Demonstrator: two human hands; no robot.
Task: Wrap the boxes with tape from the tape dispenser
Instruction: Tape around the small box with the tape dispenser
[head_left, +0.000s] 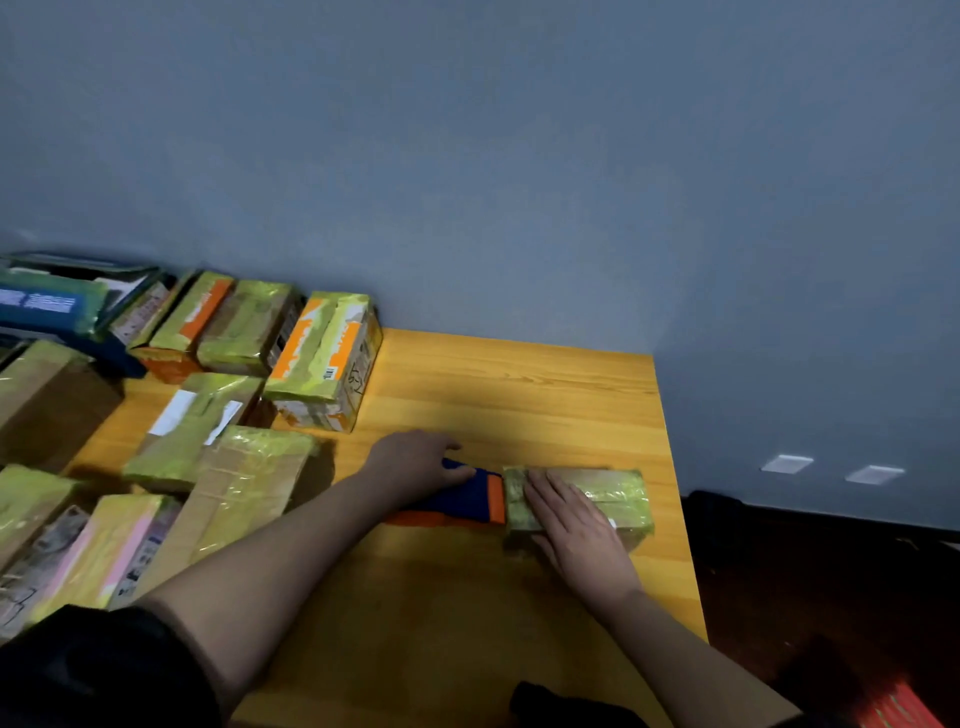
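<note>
Nearest, right hand lies flat, fingers straight, pressing taped box on desk near right edge. Left hand grip curled round blue-orange tape dispenser touching box's left end. Farther left, wrapped boxes clustered against wall.

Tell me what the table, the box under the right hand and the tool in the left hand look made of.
Table: wood or wood-look laminate, orange-yellow, grain lines visible, smooth.
Box under the right hand: looks like brown cardboard under glossy yellow-green tape; wrinkles catch light.
Tape dispenser in the left hand: probably hard plastic, matte dark blue with orange trim; too blurred to be sure.
</note>
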